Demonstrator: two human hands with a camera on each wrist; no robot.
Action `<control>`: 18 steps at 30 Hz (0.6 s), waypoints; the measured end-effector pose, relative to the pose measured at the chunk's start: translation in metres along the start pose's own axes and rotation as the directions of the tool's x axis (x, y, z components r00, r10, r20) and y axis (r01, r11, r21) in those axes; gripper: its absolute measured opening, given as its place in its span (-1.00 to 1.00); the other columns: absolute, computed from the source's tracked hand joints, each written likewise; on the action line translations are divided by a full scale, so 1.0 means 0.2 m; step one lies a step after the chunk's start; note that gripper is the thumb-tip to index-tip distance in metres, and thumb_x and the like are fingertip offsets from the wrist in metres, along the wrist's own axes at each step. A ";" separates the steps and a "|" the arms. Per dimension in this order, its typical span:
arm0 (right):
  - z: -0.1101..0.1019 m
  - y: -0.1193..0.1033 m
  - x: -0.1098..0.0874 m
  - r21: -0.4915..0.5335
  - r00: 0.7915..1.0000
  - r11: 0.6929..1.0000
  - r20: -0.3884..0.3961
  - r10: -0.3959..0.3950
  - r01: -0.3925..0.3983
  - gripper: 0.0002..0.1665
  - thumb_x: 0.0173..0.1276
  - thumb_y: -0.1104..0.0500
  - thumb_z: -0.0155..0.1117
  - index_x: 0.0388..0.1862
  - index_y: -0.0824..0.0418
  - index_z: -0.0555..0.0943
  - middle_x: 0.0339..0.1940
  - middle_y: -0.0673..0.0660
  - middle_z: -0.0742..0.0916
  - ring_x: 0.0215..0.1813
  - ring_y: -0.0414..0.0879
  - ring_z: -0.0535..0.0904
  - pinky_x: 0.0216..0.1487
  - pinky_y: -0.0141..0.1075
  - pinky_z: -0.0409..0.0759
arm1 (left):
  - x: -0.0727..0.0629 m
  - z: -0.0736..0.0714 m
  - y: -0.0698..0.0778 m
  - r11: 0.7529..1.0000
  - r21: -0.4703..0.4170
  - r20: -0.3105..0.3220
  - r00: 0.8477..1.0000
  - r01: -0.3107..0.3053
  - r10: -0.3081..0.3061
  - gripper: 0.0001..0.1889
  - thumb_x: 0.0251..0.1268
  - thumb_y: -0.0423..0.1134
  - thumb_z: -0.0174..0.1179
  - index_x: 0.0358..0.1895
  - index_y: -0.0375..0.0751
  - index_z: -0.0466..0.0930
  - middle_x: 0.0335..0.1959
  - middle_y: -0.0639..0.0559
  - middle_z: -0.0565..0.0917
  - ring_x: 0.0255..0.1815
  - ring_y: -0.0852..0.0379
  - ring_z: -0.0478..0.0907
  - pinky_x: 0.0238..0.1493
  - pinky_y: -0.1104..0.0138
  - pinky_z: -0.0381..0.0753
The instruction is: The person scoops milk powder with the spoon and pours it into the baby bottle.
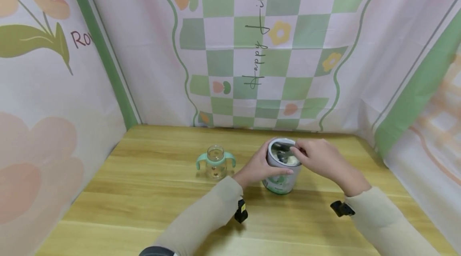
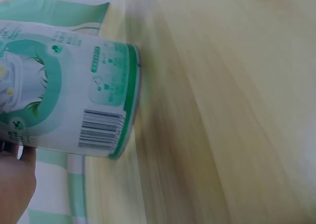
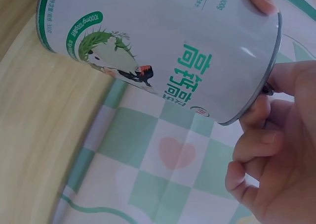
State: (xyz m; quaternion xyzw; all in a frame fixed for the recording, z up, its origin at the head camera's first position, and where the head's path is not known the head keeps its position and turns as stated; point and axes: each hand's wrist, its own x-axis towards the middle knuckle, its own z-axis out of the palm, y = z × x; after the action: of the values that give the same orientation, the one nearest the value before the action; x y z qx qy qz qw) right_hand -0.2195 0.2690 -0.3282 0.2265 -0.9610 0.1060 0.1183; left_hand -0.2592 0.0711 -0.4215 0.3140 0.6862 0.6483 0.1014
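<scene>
A white and green milk powder can (image 1: 282, 179) stands on the wooden table, tilted slightly, its open top facing me. My left hand (image 1: 260, 167) grips the can's left side, with the thumb across the front. At the right of the rim, my right hand (image 1: 321, 159) pinches the handle of a dark spoon (image 1: 282, 154) whose bowl is inside the can. Pale powder shows beside the spoon. In the right wrist view, the fingers (image 3: 257, 147) curl close by the can's rim, mostly hiding the handle.
A clear baby bottle (image 1: 216, 170) with mint-green handles stands uncapped on the table (image 1: 158, 192), left of the can. Printed fabric (image 1: 248, 60) hangs behind the table and along both sides.
</scene>
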 end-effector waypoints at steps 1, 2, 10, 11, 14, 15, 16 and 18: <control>0.00 0.00 0.00 0.001 1.000 1.000 0.006 0.000 0.000 -0.57 0.54 0.07 0.17 -0.61 0.00 0.37 -0.73 -0.10 0.36 -0.66 -0.23 0.24 -0.57 -0.31 0.26 | 0.00 0.00 0.00 1.000 -0.005 0.003 1.000 -0.003 0.003 -0.08 0.12 -0.19 0.53 0.49 0.26 0.15 0.32 0.13 0.44 0.25 0.15 0.47 0.21 0.31 0.47; 0.00 0.00 0.00 0.001 1.000 1.000 0.010 0.001 -0.001 -0.57 0.53 0.08 0.17 -0.61 0.00 0.37 -0.73 -0.10 0.36 -0.66 -0.23 0.24 -0.57 -0.31 0.26 | 0.00 0.00 0.00 1.000 -0.009 0.005 1.000 -0.006 0.006 -0.08 0.13 -0.19 0.53 0.50 0.25 0.15 0.33 0.13 0.44 0.25 0.15 0.47 0.21 0.31 0.47; -0.01 -0.02 0.02 0.000 0.997 1.000 0.068 -0.028 0.028 -0.62 0.50 0.12 0.21 -0.57 0.00 0.44 -0.70 -0.11 0.39 -0.64 -0.23 0.27 -0.54 -0.30 0.30 | 0.00 0.00 -0.01 1.000 -0.022 0.017 1.000 -0.011 0.011 -0.06 0.15 -0.21 0.51 0.53 0.22 0.11 0.35 0.06 0.42 0.24 0.13 0.48 0.18 0.31 0.49; -0.01 -0.02 0.02 0.005 0.997 0.999 0.074 -0.032 0.031 -0.63 0.50 0.13 0.21 -0.57 0.00 0.44 -0.70 -0.11 0.39 -0.63 -0.23 0.27 -0.54 -0.30 0.30 | 0.00 0.00 -0.01 1.000 -0.020 0.017 1.000 -0.013 0.013 -0.05 0.15 -0.21 0.51 0.53 0.22 0.10 0.35 0.05 0.42 0.24 0.13 0.48 0.18 0.32 0.50; 0.00 -0.03 0.03 0.012 0.995 0.999 0.082 -0.048 0.047 -0.62 0.49 0.14 0.22 -0.58 -0.01 0.43 -0.70 -0.12 0.40 -0.63 -0.24 0.28 -0.54 -0.30 0.31 | 0.00 0.00 -0.01 1.000 -0.019 0.019 1.000 -0.013 0.013 -0.05 0.15 -0.23 0.51 0.53 0.22 0.10 0.34 0.08 0.43 0.24 0.11 0.49 0.16 0.32 0.51; 0.00 -0.04 0.03 0.013 0.995 0.999 0.083 -0.053 0.052 -0.62 0.48 0.14 0.23 -0.58 -0.01 0.43 -0.69 -0.12 0.40 -0.63 -0.24 0.28 -0.54 -0.30 0.32 | 0.00 0.00 -0.01 1.000 -0.017 0.019 1.000 -0.013 0.013 -0.05 0.15 -0.23 0.51 0.53 0.21 0.10 0.34 0.08 0.42 0.24 0.11 0.49 0.15 0.32 0.51; 0.00 -0.04 0.04 0.012 0.995 0.998 0.084 -0.056 0.055 -0.61 0.48 0.14 0.23 -0.59 -0.01 0.42 -0.70 -0.12 0.40 -0.63 -0.25 0.28 -0.54 -0.31 0.31 | 0.00 0.00 -0.01 1.000 -0.017 0.019 1.000 -0.012 0.013 -0.05 0.15 -0.23 0.51 0.53 0.20 0.09 0.34 0.09 0.42 0.24 0.11 0.49 0.15 0.33 0.52; 0.01 -0.05 0.04 0.011 0.995 0.998 0.081 -0.063 0.063 -0.60 0.48 0.14 0.23 -0.60 -0.01 0.41 -0.70 -0.12 0.39 -0.64 -0.25 0.28 -0.55 -0.31 0.31 | 0.00 0.00 -0.01 1.000 -0.018 0.024 1.000 -0.014 0.015 -0.05 0.16 -0.24 0.50 0.54 0.19 0.09 0.35 0.10 0.41 0.24 0.11 0.48 0.15 0.33 0.52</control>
State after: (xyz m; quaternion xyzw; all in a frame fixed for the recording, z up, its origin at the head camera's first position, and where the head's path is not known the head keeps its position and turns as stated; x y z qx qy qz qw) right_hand -0.2221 0.2568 -0.3257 0.2613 -0.9570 0.0967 0.0813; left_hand -0.2602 0.0711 -0.4232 0.3258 0.6770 0.6511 0.1075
